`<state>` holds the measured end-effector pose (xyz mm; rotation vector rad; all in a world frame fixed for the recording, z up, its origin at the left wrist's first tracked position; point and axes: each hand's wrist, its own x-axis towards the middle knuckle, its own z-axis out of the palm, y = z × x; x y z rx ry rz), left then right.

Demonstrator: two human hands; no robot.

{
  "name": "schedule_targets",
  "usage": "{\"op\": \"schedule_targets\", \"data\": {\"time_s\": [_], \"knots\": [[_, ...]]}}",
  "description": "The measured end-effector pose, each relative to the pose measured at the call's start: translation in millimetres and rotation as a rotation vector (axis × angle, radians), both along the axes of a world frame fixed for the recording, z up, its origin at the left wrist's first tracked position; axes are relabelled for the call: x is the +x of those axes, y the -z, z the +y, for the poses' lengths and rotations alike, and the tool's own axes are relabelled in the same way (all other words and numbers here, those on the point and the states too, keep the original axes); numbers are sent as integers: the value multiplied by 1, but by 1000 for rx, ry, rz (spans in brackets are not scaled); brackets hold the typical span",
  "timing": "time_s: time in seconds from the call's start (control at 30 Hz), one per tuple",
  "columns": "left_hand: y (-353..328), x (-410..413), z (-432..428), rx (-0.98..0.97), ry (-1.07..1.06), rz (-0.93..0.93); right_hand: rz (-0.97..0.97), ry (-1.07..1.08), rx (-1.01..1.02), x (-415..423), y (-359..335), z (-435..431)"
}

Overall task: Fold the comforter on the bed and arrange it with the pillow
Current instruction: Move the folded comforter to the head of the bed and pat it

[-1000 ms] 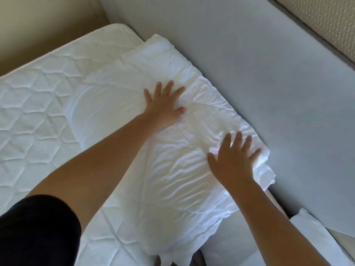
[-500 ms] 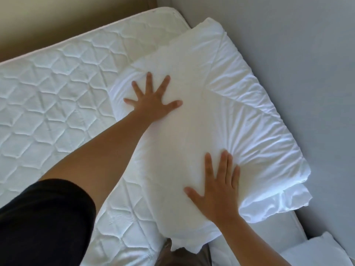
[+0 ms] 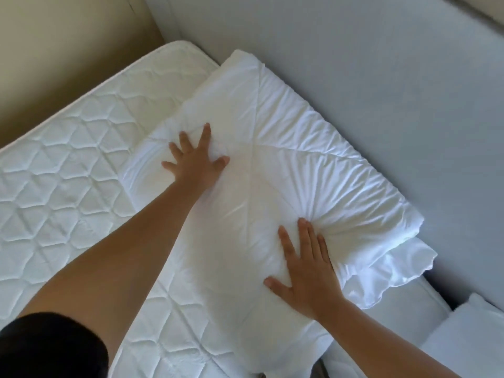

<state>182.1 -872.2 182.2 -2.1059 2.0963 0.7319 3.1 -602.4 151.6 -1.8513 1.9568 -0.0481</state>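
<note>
The white comforter [image 3: 286,165] lies folded into a thick rectangular stack on the quilted mattress [image 3: 62,170], its long side against the grey headboard. A frilled white edge, maybe a pillow under it, sticks out at the stack's right end [image 3: 392,276]. My left hand [image 3: 195,156] presses flat on the stack's left part with fingers spread. Flat on the near right part rests my right hand [image 3: 305,271], its fingers straight, and creases fan out from the fingertips. A white pillow corner [image 3: 471,336] shows at the lower right.
A grey padded headboard [image 3: 381,77] runs along the right side. A beige wall [image 3: 68,45] stands behind the mattress's far edge. The mattress's near right edge drops off below the stack around [image 3: 395,317].
Both hands slid over the comforter's top: the left one toward its left part, the right one back toward me from the right end. The view shifted too.
</note>
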Motion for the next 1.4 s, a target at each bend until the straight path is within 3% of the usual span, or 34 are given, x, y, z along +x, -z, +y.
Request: {"op": "schedule_targets", "data": {"time_s": [0.1, 0.2, 0.5, 0.7, 0.83, 0.97, 1.17, 1.4], "knots": [[-16, -32, 3, -141, 233, 88, 57, 51, -145, -18, -29, -2], [-21, -76, -11, -14, 414, -14, 129, 280, -130, -54, -35, -7], [10, -114, -12, 47, 401, -256, -11, 380, -2, -82, 14, -4], [-20, -116, 25, 36, 359, -201, 14, 291, -49, -87, -10, 11], [-41, -118, 90, 126, 408, -121, 26, 234, -129, -100, -32, 39], [-55, -114, 184, 48, 520, -160, -33, 246, -30, -113, -68, 79], [-102, -111, 327, 87, 465, 49, -131, 271, -58, -128, -120, 201], [-186, -98, 478, 1, 475, 70, -82, 254, -70, -136, -202, 321]]}}
